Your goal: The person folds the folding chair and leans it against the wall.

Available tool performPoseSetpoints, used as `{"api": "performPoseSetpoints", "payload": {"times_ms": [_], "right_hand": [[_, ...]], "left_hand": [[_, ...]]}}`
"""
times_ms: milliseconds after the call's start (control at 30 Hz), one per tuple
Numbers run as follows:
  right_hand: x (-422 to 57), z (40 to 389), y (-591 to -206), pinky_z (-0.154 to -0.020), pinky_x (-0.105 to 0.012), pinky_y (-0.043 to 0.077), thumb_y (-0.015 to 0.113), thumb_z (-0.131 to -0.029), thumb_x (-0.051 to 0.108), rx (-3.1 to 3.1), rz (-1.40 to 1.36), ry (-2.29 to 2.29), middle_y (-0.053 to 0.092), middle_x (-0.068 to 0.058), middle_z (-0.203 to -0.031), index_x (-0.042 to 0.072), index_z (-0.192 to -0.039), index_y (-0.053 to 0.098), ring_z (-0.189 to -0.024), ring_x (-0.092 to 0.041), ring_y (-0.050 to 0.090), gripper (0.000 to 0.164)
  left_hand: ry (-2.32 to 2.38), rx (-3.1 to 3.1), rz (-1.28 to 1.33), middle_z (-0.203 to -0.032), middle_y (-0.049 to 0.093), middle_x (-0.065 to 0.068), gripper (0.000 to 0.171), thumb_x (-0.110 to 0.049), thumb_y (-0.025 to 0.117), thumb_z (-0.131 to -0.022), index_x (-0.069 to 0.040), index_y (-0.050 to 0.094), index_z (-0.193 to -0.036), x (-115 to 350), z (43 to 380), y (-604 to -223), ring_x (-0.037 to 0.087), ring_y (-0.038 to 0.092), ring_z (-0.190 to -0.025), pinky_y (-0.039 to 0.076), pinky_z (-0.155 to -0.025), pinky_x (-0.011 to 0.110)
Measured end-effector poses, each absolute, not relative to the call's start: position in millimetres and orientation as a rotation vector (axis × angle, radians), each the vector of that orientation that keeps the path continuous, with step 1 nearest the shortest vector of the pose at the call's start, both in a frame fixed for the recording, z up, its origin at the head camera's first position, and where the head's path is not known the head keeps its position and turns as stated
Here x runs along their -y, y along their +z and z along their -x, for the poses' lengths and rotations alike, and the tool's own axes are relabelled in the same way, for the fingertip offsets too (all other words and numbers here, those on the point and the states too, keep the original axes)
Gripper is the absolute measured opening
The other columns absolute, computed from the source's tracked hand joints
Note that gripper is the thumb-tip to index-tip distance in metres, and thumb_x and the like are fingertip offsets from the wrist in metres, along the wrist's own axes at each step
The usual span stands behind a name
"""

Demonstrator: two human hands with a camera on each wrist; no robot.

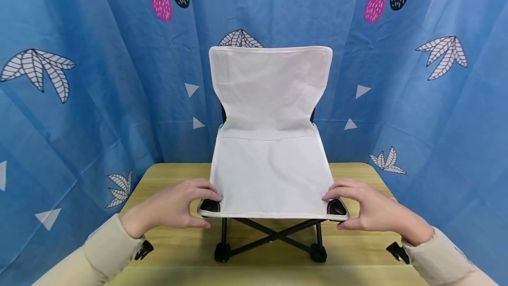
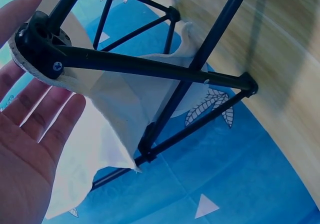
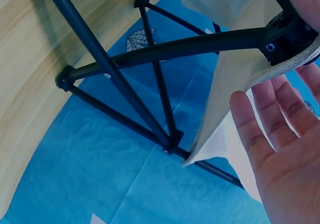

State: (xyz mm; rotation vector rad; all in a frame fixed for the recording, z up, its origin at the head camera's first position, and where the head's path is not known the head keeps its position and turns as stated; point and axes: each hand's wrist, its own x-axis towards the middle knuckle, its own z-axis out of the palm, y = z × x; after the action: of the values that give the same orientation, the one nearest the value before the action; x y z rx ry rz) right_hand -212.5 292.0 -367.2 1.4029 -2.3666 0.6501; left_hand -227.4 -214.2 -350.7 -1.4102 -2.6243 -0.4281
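Observation:
A white fabric folding chair (image 1: 274,171) with a dark tubular frame stands upright, its seat facing me. My left hand (image 1: 174,204) is at the seat's front left corner, fingertips over the fabric beside the black corner patch (image 1: 210,205). Its thumb is spread below the corner. At the front right corner, my right hand (image 1: 367,206) mirrors this, fingers over the seat edge and thumb lower down. Both wrist views show fairly straight fingers (image 2: 62,116) on the far side of the fabric, close to the dark corner joint (image 3: 295,34).
The chair's crossed legs (image 1: 274,235) end in black feet on a light wooden table (image 1: 178,250). A blue patterned curtain (image 1: 119,100) hangs behind and on both sides. Small black clips (image 1: 143,249) sit at both sleeve cuffs.

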Motion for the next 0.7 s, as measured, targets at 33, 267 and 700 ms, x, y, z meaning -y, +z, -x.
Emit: {"api": "performPoseSetpoints", "payload": {"times_ms": [33, 267, 700], "right_hand": [[-292.0, 212.2, -367.6, -0.103, -0.013, 0.047, 0.104, -0.064, 0.014, 2.364, -1.404, 0.650, 0.072, 0.006, -0.122, 0.024, -0.131, 0.072, -0.110, -0.013, 0.068, 0.075], [-290.8, 212.3, -370.6, -0.104, -0.013, 0.045, 0.104, -0.061, 0.005, 2.321, -1.426, 0.682, 0.072, 0.004, -0.121, 0.024, -0.130, 0.074, -0.109, -0.014, 0.066, 0.078], [-291.7, 207.0, -369.1, -0.104, -0.011, 0.046, 0.102, -0.061, 0.000, 2.366, -1.379, 0.659, 0.073, 0.004, -0.122, 0.023, -0.129, 0.076, -0.111, -0.014, 0.066, 0.077]], "left_hand": [[-0.430, 2.627, 1.412, -0.130, 0.074, -0.006, 0.050, -0.036, 0.096, -0.083, -0.022, 0.079, -0.127, 214.3, 227.3, -350.6, 0.018, 0.072, -0.116, 0.063, -0.098, 0.044], [-0.478, 2.637, 1.404, -0.130, 0.074, -0.006, 0.052, -0.031, 0.099, -0.081, -0.023, 0.079, -0.128, 214.9, 228.2, -351.6, 0.018, 0.072, -0.117, 0.063, -0.099, 0.045], [-0.486, 2.538, 1.432, -0.125, 0.077, -0.003, 0.054, -0.018, 0.101, -0.075, -0.021, 0.080, -0.124, 214.7, 229.7, -357.9, 0.017, 0.074, -0.111, 0.064, -0.094, 0.043]]}}
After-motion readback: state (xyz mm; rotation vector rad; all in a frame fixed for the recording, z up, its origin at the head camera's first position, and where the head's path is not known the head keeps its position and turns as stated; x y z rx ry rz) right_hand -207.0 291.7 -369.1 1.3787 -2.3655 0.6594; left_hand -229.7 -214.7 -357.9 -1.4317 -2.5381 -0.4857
